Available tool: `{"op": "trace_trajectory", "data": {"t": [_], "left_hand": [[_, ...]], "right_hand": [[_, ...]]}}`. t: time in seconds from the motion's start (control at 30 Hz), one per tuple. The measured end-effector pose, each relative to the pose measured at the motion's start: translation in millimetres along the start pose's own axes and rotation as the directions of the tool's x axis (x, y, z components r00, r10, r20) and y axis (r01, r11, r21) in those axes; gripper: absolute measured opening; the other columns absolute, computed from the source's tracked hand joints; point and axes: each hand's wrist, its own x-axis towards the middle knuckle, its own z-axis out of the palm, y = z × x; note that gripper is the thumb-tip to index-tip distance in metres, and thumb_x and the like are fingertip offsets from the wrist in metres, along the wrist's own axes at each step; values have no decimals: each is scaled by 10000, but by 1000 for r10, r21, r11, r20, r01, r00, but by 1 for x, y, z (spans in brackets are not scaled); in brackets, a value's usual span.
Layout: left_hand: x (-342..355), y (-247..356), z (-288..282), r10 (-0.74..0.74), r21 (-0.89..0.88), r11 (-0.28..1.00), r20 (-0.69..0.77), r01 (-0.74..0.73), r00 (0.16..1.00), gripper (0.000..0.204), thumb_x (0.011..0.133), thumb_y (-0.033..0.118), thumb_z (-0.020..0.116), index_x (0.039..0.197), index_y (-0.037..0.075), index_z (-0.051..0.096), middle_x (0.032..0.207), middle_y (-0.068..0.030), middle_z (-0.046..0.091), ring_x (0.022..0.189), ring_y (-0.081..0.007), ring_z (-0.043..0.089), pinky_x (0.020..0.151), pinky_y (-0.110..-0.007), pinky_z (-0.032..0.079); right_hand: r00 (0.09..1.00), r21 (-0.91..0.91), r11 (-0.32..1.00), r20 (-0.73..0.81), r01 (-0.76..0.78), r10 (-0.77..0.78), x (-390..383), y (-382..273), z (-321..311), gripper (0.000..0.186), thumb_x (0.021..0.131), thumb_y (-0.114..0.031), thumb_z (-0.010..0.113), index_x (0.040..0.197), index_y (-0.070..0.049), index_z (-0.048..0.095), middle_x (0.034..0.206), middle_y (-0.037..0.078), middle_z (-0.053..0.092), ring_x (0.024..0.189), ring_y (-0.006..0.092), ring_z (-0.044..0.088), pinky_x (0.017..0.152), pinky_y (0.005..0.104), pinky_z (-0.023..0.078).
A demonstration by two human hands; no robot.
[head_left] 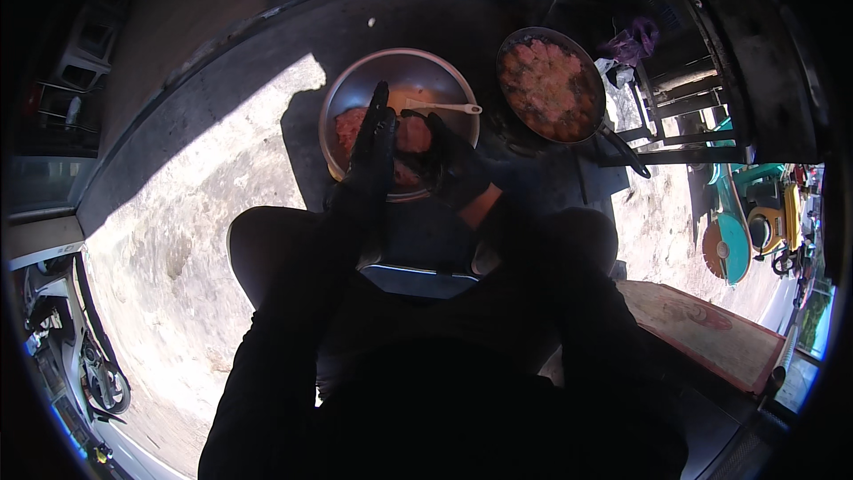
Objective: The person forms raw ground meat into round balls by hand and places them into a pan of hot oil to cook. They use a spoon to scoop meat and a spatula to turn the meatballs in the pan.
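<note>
Left of the bowl (360,80) there is room to pass over the floor (209,156). Right of the bowl, across a narrow gap, the pan (601,108) blocks the way. A utensil (459,108) reaches the bowl's right rim; knees (258,244) flank its near side.

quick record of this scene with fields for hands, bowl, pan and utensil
left hand: black glove, fingers extended, over the bowl
right hand: black glove, fingers curled around a reddish lump
bowl: round, metallic, more reddish mixture inside
utensil: pale handle, resting across the bowl's right rim
pan: right of the bowl, reddish food inside, handle toward the lower right
</note>
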Motion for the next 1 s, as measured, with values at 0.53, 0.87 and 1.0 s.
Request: {"op": "trace_trajectory", "data": {"t": [0.53,0.87,1.0], "left_hand": [[11,5,-11,-287,-347,892,57,289,956,528,1039,168,455,1529,54,294,1483,-141,447,1313,-241,516,1072,-335,440],[13,10,-3,-346,-293,879,149,376,926,467,1055,314,441,1430,38,452,1303,-145,595,1190,-243,603,1014,-324,463],[10,8,-6,-319,-308,882,169,358,932,466,1056,307,438,1434,36,449,1321,-141,579,1210,-236,587,1031,-330,447]], "right_hand": [[997,-914,-402,72,65,-4,-2,-191,-52,326,922,-167,607,1223,-46,628,1161,130,669,1053,215,648,934,337,490],[772,-682,-562,-6,-468,-635,4,-349,-195,392,780,-313,755,1114,-128,669,1136,148,682,1064,354,651,901,427,525],[842,-531,-733,65,-425,-536,6,-339,-190,306,834,-353,697,1077,-166,696,1040,134,708,974,368,677,845,452,541]]}}
